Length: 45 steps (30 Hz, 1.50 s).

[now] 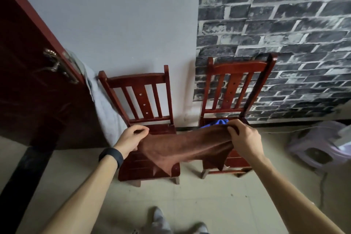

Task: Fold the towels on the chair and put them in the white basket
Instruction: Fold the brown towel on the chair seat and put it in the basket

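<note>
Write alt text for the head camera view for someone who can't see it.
Two bare hands, left hand and right hand, hold a brown towel stretched above two red wooden chairs against a wall. A blue towel lies on the right chair.

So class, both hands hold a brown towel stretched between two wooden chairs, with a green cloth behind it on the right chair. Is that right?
Not quite: in the head view the cloth on the right chair behind the brown towel is blue, not green. The rest stands.
</note>
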Each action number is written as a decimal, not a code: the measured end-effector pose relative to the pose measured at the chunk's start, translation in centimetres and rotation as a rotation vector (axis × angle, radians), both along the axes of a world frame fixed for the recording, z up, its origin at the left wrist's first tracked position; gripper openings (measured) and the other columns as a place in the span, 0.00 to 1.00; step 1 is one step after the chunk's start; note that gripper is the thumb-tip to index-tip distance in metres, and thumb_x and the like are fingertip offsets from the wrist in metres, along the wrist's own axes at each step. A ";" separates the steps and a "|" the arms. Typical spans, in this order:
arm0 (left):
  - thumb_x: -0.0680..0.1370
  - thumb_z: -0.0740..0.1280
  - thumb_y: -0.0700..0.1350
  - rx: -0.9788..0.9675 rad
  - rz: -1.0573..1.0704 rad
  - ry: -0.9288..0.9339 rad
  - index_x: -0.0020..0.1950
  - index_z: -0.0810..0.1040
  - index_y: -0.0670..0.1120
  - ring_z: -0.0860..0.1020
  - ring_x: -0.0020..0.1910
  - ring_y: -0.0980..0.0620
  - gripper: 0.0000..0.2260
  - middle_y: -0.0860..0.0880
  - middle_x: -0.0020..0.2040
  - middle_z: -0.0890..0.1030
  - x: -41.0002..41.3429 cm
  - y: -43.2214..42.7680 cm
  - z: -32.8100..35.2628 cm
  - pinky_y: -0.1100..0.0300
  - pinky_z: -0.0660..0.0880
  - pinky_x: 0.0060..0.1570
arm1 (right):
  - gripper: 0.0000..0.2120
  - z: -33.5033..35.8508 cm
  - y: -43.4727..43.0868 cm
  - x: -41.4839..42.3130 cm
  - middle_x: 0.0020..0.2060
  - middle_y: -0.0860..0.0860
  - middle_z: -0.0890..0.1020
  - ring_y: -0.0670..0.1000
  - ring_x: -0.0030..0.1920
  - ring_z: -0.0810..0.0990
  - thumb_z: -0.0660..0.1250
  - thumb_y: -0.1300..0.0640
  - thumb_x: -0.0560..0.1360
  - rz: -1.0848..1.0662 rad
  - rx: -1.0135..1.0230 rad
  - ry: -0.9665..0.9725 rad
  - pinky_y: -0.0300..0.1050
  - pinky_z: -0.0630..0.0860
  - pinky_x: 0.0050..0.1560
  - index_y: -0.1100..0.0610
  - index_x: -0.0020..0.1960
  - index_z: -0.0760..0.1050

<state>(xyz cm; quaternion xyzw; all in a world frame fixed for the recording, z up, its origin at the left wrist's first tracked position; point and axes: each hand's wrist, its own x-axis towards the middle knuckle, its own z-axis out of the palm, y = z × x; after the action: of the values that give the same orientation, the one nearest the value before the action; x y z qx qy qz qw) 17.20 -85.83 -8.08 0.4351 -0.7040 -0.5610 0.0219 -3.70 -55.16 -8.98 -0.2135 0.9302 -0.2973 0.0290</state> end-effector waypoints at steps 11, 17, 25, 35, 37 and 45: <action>0.68 0.78 0.42 -0.146 -0.298 -0.236 0.51 0.77 0.62 0.74 0.62 0.51 0.20 0.53 0.58 0.79 4.5 -3.5 -4.0 0.53 0.73 0.63 | 0.10 -1.4 -5.0 1.4 0.42 0.48 0.85 0.46 0.37 0.80 0.72 0.64 0.74 -0.134 -0.407 -0.559 0.37 0.77 0.39 0.55 0.54 0.83; 0.68 0.79 0.45 -0.140 -0.095 -0.080 0.46 0.80 0.62 0.78 0.56 0.55 0.15 0.59 0.48 0.80 6.5 -6.5 -4.3 0.59 0.73 0.61 | 0.13 -2.3 -6.5 2.7 0.46 0.47 0.84 0.48 0.45 0.83 0.73 0.61 0.73 -0.121 -0.338 -0.478 0.39 0.79 0.45 0.46 0.53 0.83; 0.71 0.76 0.43 -0.366 -0.221 -0.235 0.57 0.82 0.53 0.79 0.55 0.51 0.16 0.53 0.53 0.82 9.0 -8.8 -6.6 0.58 0.75 0.56 | 0.13 -4.7 -8.6 6.2 0.40 0.46 0.85 0.41 0.38 0.81 0.73 0.59 0.74 -0.080 -0.172 -0.312 0.30 0.74 0.43 0.43 0.53 0.82; 0.77 0.70 0.47 -0.677 -0.305 -0.359 0.53 0.78 0.50 0.81 0.44 0.42 0.06 0.47 0.47 0.84 14.3 -8.5 -9.4 0.55 0.74 0.37 | 0.14 -10.4 -5.8 11.8 0.41 0.49 0.87 0.47 0.38 0.84 0.78 0.68 0.68 0.199 -0.033 -0.069 0.23 0.70 0.45 0.57 0.51 0.85; 0.77 0.70 0.49 -0.698 -0.340 -0.382 0.52 0.79 0.49 0.81 0.42 0.43 0.07 0.47 0.45 0.84 15.7 -8.4 -9.7 0.56 0.75 0.36 | 0.14 -11.4 -5.3 12.2 0.43 0.51 0.87 0.48 0.40 0.85 0.78 0.69 0.67 0.229 -0.017 -0.090 0.19 0.67 0.48 0.58 0.51 0.85; 0.76 0.72 0.49 -0.861 -0.468 -0.500 0.47 0.84 0.47 0.81 0.36 0.44 0.06 0.47 0.40 0.84 16.9 -10.7 -12.2 0.55 0.77 0.33 | 0.12 -14.8 -8.2 10.3 0.47 0.50 0.86 0.52 0.44 0.85 0.75 0.64 0.72 0.285 0.067 -0.150 0.43 0.79 0.48 0.54 0.54 0.85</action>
<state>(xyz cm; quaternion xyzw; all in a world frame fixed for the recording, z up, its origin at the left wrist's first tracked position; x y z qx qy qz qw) 34.14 -96.55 -20.28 0.3388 -0.9315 -0.0919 -0.0953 6.64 -63.39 -23.76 -0.3195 0.8951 -0.2738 0.1472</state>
